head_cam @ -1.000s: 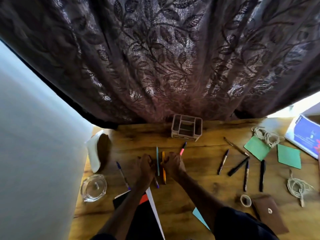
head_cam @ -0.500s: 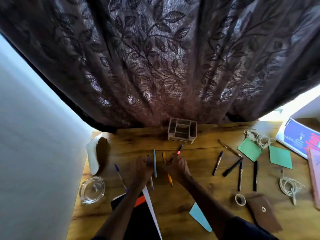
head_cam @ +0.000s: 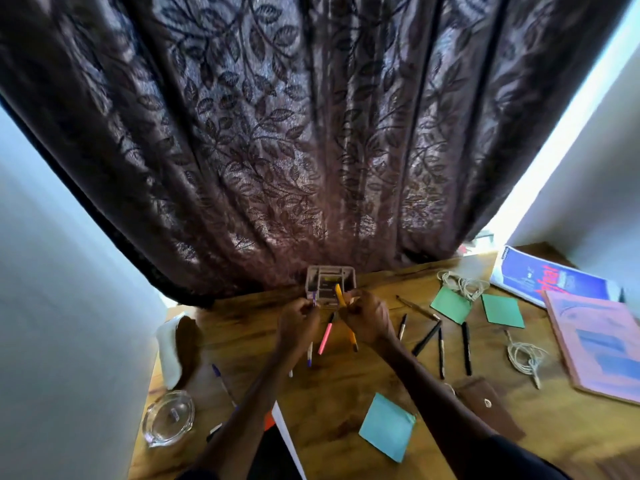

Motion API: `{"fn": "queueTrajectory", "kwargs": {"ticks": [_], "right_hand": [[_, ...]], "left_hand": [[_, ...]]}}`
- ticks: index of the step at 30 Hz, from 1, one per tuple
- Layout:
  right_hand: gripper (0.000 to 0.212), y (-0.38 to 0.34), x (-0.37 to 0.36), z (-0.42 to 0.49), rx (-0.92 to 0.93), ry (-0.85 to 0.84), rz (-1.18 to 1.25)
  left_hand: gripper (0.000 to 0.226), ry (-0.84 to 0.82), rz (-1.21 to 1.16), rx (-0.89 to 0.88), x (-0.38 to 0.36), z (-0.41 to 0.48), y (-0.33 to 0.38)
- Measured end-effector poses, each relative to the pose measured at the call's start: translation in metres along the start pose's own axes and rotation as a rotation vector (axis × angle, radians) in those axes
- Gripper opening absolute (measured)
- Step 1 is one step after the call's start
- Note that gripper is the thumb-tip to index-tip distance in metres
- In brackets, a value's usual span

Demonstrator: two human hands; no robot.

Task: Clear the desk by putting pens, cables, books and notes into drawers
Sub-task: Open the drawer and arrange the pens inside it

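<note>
- Yellow plastic is what my right hand (head_cam: 369, 320) is pinching: a slim yellow pen (head_cam: 339, 295), tilted with its top toward 12 o'clock, just in front of the small beige plastic organiser (head_cam: 346, 270) with open compartments.
- My left hand (head_cam: 299, 323) is curling round a purple-and-white ballpoint pen (head_cam: 309, 353), holding it nearly upright at about 9 o'clock from the yellow pen. Both hands are blurring, so I cannot tell exactly how each finger is lying.
- Between my hands a pink felt pen (head_cam: 325, 336) with a dark tip is lying on the wooden desk (head_cam: 346, 393), apart from both grips as far as I can judge.
- Plenty is waiting. A scatter of black pens (head_cam: 466, 348) is lying at 2 o'clock, with two green square notes (head_cam: 502, 310) and two coiled cream cords (head_cam: 524, 356) beyond them. A pale blue note (head_cam: 388, 426) is sitting at 5 o'clock, and a blue book (head_cam: 554, 280) and a pink book (head_cam: 599, 344) at 3 o'clock.
- No drawer is showing, so I am judging that the pens could end up parked in the organiser instead of where the task wants them.
- Both grips are looking light and high on the barrels. A quick swing toward a drawer could be letting a pen slip and roll off the desk edge.
- The organiser is looking light and is standing right against the curtain. A knuckle bumping it could be pushing it back into the folds or tipping it.
- My wrists are hanging over the pink felt pen, and lowering them carelessly could be flicking it toward the black pens.
</note>
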State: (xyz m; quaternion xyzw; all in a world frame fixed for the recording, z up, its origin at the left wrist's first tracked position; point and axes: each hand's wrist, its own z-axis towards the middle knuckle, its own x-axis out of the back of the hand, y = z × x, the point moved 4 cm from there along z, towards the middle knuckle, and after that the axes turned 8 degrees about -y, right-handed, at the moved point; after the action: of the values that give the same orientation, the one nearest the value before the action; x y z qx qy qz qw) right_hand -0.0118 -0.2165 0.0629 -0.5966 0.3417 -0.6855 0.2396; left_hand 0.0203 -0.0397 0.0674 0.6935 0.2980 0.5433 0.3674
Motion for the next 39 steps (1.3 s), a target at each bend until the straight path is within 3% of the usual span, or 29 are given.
{"fn": "queueTrajectory", "kwargs": {"ticks": [3, 7, 13, 20, 25, 32, 39], "right_hand": [[0.036, -0.015, 0.024, 0.002, 0.059, 0.052, -0.063], [0.089, -0.043, 0.061, 0.002, 0.193, 0.13, -0.08], [0.103, -0.065, 0.102, -0.015, 0.267, 0.176, -0.1], [0.105, -0.041, 0.114, -0.054, 0.157, 0.214, -0.138], [0.101, -0.011, 0.121, -0.085, 0.053, 0.217, -0.146], [0.093, 0.037, 0.153, -0.127, 0.0, 0.266, -0.16], [0.065, 0.087, 0.197, -0.198, -0.15, 0.315, -0.157]], "left_hand": [[0.017, -0.001, 0.029, -0.071, 0.002, 0.001, 0.025], [0.015, 0.04, -0.028, -0.141, 0.012, 0.004, 0.055], [0.018, 0.049, -0.073, -0.249, 0.018, -0.001, 0.086], [0.015, 0.001, -0.107, -0.226, -0.012, -0.019, 0.098], [0.013, -0.134, -0.126, -0.223, -0.053, -0.042, 0.11], [0.028, -0.225, -0.093, -0.237, -0.11, -0.07, 0.138], [0.027, -0.348, -0.066, -0.152, -0.196, -0.112, 0.156]]}}
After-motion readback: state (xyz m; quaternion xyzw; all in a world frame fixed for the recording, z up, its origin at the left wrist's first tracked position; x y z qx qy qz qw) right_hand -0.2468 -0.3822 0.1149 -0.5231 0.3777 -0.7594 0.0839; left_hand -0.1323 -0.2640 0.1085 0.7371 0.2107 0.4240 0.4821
